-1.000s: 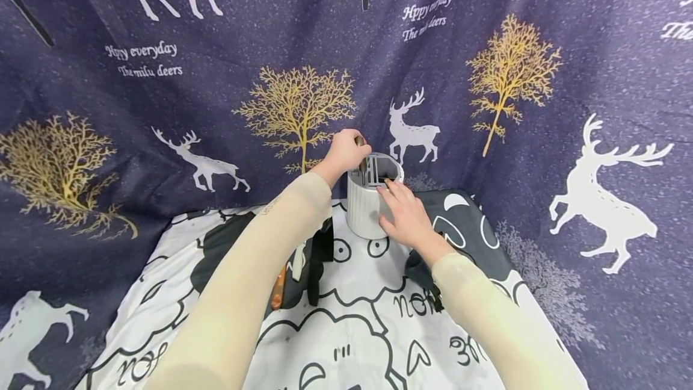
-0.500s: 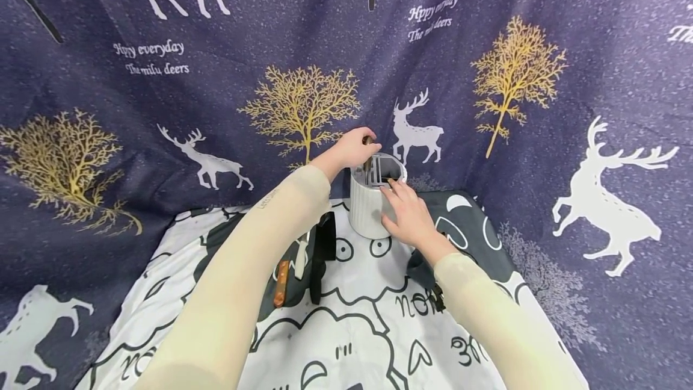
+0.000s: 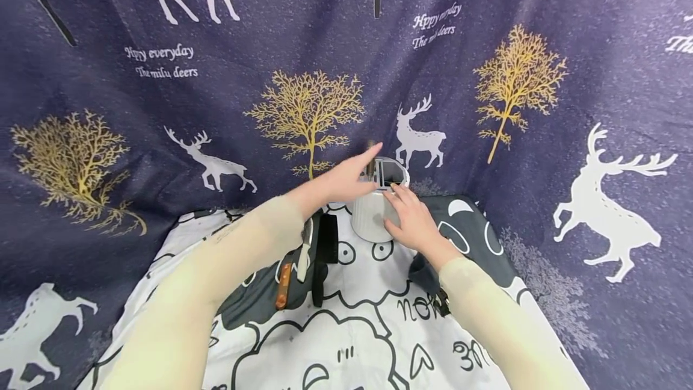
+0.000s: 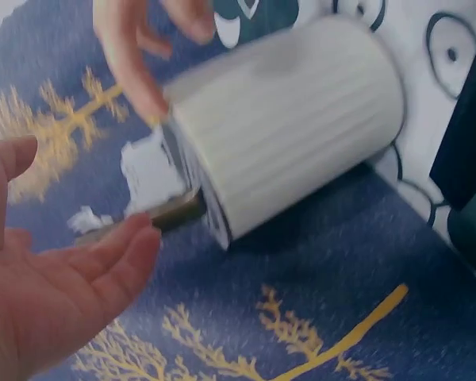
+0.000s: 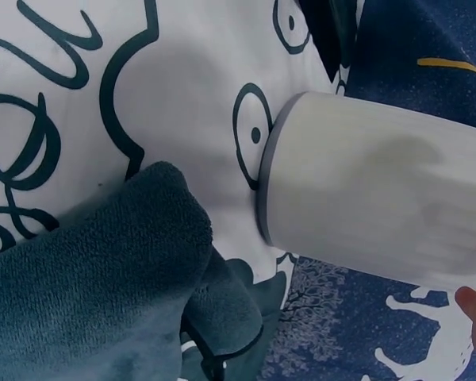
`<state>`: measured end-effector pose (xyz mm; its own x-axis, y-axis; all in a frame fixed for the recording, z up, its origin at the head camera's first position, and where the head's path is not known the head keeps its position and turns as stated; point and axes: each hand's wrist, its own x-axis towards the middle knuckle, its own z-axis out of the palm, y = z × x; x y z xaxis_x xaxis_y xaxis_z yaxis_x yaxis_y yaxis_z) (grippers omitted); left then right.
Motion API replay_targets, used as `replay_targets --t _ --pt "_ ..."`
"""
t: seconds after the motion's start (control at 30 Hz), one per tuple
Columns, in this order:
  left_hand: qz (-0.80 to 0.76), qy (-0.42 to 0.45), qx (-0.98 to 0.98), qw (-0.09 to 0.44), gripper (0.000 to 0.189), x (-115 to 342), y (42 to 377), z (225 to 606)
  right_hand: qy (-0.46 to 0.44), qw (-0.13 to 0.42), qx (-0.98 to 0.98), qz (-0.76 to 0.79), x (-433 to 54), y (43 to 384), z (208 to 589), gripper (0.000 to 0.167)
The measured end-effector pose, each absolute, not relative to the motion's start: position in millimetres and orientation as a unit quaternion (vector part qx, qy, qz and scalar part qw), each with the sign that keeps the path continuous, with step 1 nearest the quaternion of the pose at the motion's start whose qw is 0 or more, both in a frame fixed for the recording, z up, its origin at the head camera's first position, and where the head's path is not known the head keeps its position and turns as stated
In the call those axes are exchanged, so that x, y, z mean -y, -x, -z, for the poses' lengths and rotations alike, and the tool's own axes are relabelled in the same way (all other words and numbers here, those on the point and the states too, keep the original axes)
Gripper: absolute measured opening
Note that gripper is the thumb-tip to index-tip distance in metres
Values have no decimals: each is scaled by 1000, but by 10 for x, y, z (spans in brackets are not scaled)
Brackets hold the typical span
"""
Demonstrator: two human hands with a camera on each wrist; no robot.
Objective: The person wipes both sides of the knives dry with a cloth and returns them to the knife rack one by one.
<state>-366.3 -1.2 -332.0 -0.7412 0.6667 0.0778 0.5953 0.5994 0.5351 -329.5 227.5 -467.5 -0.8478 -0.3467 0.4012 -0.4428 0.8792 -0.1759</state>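
A white ribbed knife holder (image 3: 369, 216) with a grey slotted top stands upright on the patterned cloth. From its left slot a brown handle (image 4: 178, 213) sticks up; the rest of that utensil is hidden inside. My left hand (image 3: 346, 180) is beside this handle, fingers spread and straight, thumb apart, with the handle seen just past the fingertips in the left wrist view. My right hand (image 3: 414, 219) holds the near right side of the holder, fingertips at the rim and thumb against the wall.
Left of the holder lie a black broad-bladed utensil (image 3: 326, 239), a white-handled knife (image 3: 304, 260) and an orange-brown handle (image 3: 283, 286). A dark teal cloth (image 5: 103, 270) lies by my right forearm. Behind hangs a blue deer-print curtain (image 3: 260, 29).
My left hand gripped the brown handle over the slot; it has let go, opened its fingers and drawn slightly left and down. The handle stays in the holder. My right hand keeps its place.
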Motion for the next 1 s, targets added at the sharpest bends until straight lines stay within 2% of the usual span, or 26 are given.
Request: replay_targets --t 0.1,0.23,0.33,0.47,0.57,0.73,0.87,1.0 --pt "-300 -364 -880 61 84 143 3378 3497 -205 186 949 -150 -2302 3263 4700 65" --pt "-380 -332 -859 79 75 417 2845 3835 -211 202 937 -193 -2356 3151 4733 62" --pt "-450 -306 -834 92 63 654 2439 4104 -214 212 927 -223 -2410 3009 4757 62" --pt "-512 -263 -813 89 39 939 2120 4471 -214 221 918 -249 -2488 2793 4814 58" --pt "-540 -181 -819 69 30 1115 2011 4778 -205 227 916 -260 -2536 2626 4895 55" --pt "-523 -16 -852 18 26 1325 1887 5238 -170 228 918 -275 -2621 2380 5105 54" --pt "-464 46 -885 -5 29 1460 1944 5485 -120 216 929 -274 -2737 2226 5317 55" --pt "-417 74 -906 -11 34 1594 2152 5642 -68 206 940 -263 -2873 2155 5533 57"
